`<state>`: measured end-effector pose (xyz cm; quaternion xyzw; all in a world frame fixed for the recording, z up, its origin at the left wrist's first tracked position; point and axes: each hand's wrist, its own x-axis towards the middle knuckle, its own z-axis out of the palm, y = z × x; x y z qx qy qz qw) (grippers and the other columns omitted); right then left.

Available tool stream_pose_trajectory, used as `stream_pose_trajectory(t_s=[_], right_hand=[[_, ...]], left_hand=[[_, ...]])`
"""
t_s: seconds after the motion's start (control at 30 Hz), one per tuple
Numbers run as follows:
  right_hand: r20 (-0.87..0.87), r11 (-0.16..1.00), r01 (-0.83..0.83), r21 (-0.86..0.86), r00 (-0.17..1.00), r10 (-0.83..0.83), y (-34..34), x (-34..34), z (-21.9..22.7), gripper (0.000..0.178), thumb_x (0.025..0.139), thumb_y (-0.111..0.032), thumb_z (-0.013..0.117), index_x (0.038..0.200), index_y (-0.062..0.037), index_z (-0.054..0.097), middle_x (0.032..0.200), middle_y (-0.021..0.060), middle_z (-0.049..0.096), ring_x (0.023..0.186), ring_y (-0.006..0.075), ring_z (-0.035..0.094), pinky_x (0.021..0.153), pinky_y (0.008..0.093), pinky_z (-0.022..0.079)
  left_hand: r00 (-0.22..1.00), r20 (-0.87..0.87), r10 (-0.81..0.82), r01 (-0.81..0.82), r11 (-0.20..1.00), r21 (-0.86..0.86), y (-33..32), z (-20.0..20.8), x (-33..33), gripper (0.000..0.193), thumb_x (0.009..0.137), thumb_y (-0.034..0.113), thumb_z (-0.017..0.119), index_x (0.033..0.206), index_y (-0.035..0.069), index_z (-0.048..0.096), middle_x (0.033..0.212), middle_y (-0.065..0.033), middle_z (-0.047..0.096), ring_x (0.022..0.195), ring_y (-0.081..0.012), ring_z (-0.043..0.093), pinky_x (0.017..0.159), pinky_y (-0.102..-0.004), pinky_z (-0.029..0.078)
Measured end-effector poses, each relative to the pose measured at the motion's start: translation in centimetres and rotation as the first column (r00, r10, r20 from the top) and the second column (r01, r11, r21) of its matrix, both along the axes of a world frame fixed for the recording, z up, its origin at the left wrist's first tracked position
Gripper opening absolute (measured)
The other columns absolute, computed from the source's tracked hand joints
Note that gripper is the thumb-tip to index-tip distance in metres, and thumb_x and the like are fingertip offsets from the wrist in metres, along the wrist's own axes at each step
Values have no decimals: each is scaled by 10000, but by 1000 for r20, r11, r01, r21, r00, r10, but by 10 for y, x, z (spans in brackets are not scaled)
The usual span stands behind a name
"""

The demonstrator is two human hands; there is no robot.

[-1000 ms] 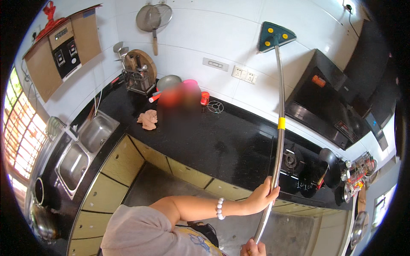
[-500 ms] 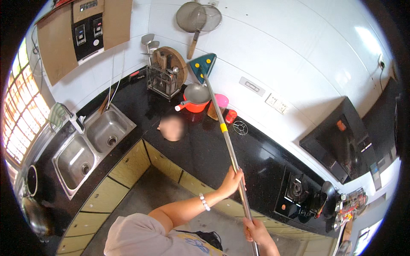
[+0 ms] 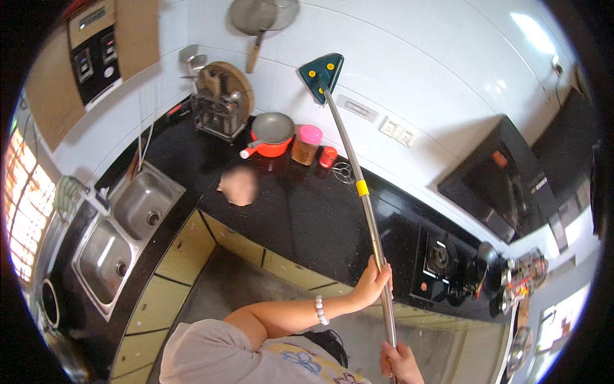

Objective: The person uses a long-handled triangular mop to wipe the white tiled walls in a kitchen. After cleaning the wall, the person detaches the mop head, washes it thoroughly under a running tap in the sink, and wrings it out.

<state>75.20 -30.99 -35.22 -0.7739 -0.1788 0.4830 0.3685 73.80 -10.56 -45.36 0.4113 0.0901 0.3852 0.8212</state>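
Holding a long-handled mop pole [image 3: 368, 211] in the head view, the left hand [image 3: 371, 285] is closing its fingers around the mid-shaft while the right hand [image 3: 401, 361] is gripping lower down. Above the black worktop [image 3: 307, 217], the triangular mop head [image 3: 322, 73] is pressing on the white tiled wall [image 3: 435, 70]; most of the wall appears still uncovered.

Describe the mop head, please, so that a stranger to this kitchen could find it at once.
Start at the white tiled wall above the black counter. Follow the long metal pole upward to the mop head: flat, dark green, triangular with yellow dots, unlike the round strainer nearby.
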Motion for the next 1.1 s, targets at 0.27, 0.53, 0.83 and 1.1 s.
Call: stream_pose_trajectory(t_s=[0.27,0.53,0.83,1.1], right_hand=[[-52,984,178,15,983,-177,-92,16,-6,315,887,-275,542,633,-97,490,482,-26,429,380,77,373,363,242,259],[-187,948,313,63,937,-297,-155,39,-18,330,894,-302,547,632,-116,473,486,-27,420,388,89,380,366,250,262],[-284,976,206,68,942,-179,-175,67,-35,414,930,-360,498,641,-66,465,471,-7,423,365,90,379,353,253,298],[-157,991,74,112,986,-56,-159,30,12,507,929,-434,456,585,-64,427,448,-8,394,374,103,428,359,260,344]], left_hand=[[982,-138,-127,145,981,130,-87,17,41,174,971,206,394,981,71,284,684,-52,477,537,-125,528,458,-276,496],[928,-286,-238,305,927,219,-150,17,91,179,974,202,383,1002,82,253,676,-54,490,489,-134,521,444,-277,503],[922,-212,-323,359,919,163,-159,8,103,102,977,186,362,1018,117,299,718,-58,496,551,-159,562,485,-309,548],[935,-219,-279,329,914,238,-144,57,71,240,983,266,347,831,85,387,620,-30,489,485,-121,532,459,-256,527]])
